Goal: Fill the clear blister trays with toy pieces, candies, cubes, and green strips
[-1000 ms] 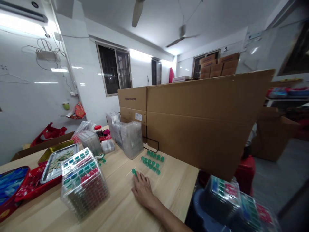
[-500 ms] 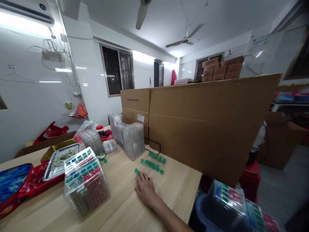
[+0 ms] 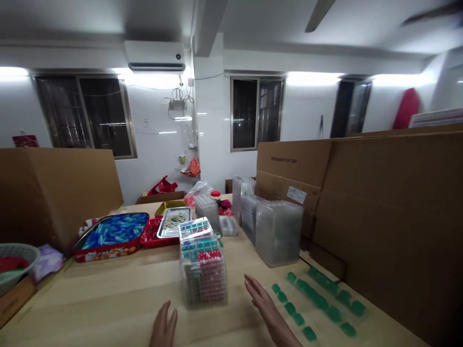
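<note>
My left hand [image 3: 164, 325] is at the bottom of the view, fingers apart and holding nothing, just left of a stack of clear plastic boxes [image 3: 203, 277] filled with green and red pieces. To the right of that stack, my right hand [image 3: 266, 307] hovers open over the table, with nothing in its fingers. Neither hand touches the stack. Beside my right hand several small green pieces [image 3: 290, 308] form a row on the wood, and more green pieces [image 3: 318, 299] lie in rows farther right. Motion blurs their detail.
Stacked empty clear cases [image 3: 278, 233] stand behind my right hand, against a tall cardboard sheet [image 3: 387, 212]. At the left are a tin of blue pieces [image 3: 123, 230], a metal tray [image 3: 184, 214] of small flat pieces, a basket [image 3: 32, 250] and another cardboard panel [image 3: 79, 193].
My view has swung left. My right hand has left the green piece it was touching, and a row of green pieces now lies there. My left hand has come into view.
</note>
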The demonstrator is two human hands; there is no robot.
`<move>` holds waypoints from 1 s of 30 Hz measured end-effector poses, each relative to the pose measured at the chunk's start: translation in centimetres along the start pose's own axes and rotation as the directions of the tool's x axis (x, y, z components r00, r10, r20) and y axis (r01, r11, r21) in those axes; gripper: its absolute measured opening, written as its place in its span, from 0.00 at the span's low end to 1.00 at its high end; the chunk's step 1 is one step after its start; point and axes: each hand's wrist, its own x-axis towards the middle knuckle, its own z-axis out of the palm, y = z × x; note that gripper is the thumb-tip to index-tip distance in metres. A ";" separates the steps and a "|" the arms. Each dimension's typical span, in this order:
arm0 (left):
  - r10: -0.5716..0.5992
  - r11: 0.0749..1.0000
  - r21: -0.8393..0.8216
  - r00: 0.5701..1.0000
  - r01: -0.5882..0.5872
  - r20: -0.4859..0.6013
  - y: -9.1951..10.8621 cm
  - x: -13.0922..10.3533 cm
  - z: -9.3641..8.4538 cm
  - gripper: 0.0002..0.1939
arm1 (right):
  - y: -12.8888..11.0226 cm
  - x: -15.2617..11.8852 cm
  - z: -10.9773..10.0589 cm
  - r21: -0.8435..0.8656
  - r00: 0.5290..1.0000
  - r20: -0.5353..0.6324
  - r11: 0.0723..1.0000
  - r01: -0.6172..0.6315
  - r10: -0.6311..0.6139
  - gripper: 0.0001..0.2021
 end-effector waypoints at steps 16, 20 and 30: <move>0.048 0.854 0.512 0.993 -0.095 0.105 20.9 24.2 -5.6 0.26 | -18.6 7.5 10.6 -0.727 0.836 0.486 0.413 0.549 -0.255 0.37; 0.075 0.825 0.528 0.964 -0.203 0.253 19.9 26.9 -3.4 0.23 | -16.5 8.5 11.0 -0.760 0.847 0.505 0.377 0.529 -0.169 0.39; 0.104 0.777 0.526 0.894 -0.347 0.436 17.8 29.4 -1.9 0.26 | -15.5 8.7 10.9 -0.754 0.865 0.485 0.440 0.487 -0.127 0.38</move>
